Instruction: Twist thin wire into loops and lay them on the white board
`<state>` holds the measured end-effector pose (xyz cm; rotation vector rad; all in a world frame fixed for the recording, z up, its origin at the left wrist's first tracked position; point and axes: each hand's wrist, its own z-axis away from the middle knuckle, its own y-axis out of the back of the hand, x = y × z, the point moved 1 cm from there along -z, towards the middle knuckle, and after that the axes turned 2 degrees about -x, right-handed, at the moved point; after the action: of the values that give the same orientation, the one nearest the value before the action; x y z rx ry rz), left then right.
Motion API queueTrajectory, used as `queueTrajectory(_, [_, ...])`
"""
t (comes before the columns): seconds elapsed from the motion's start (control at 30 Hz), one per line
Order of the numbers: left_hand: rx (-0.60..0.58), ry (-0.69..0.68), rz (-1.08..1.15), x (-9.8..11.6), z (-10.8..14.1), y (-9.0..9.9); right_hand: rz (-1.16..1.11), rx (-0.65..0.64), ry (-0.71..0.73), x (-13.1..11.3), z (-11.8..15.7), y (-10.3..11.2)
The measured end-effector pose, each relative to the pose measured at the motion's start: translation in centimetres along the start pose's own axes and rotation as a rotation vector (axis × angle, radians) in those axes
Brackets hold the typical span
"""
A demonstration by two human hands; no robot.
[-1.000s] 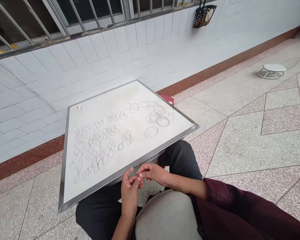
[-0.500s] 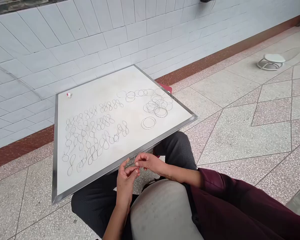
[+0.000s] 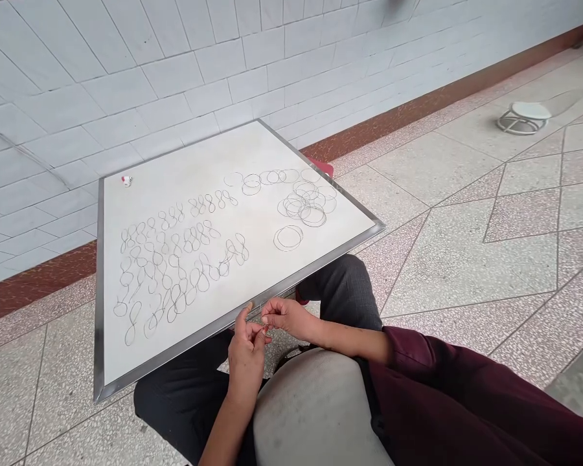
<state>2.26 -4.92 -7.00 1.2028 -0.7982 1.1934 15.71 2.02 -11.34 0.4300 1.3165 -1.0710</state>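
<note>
Just past the near edge of the white table (image 3: 194, 181), my two hands meet in front of my body. My left hand (image 3: 247, 353) is closed, thumb and fingers pinching a thin wire that barely shows. Close beside it, my right hand (image 3: 289, 318) pinches the same thin wire between thumb and fingertips. On the table's right part lie loose round wire rings (image 3: 307, 202), several of them overlapping. A separate pair of rings (image 3: 288, 238) lies nearer to my hands. Rows of wires twisted into figure-eights (image 3: 175, 259) cover the left part.
A small white and red object (image 3: 127, 180) lies by the table's far left corner. The table has a metal rim (image 3: 320, 259) and stands by a white tiled wall (image 3: 165, 90). A red seat (image 3: 321, 168) shows behind it; a white stool (image 3: 523, 118) stands on the floor far right.
The view has shifted slightly, so the table appears a little farther left. My hands stay together, still pinching; the left hand's fingers have moved slightly. The wires on the table look unchanged.
</note>
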Motion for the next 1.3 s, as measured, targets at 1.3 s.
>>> queueTrajectory(1.3, [0.047,0.099,0.269,1.4,1.1,0.1,-0.019,-0.064,0.027,-2.2,0.9,0.2])
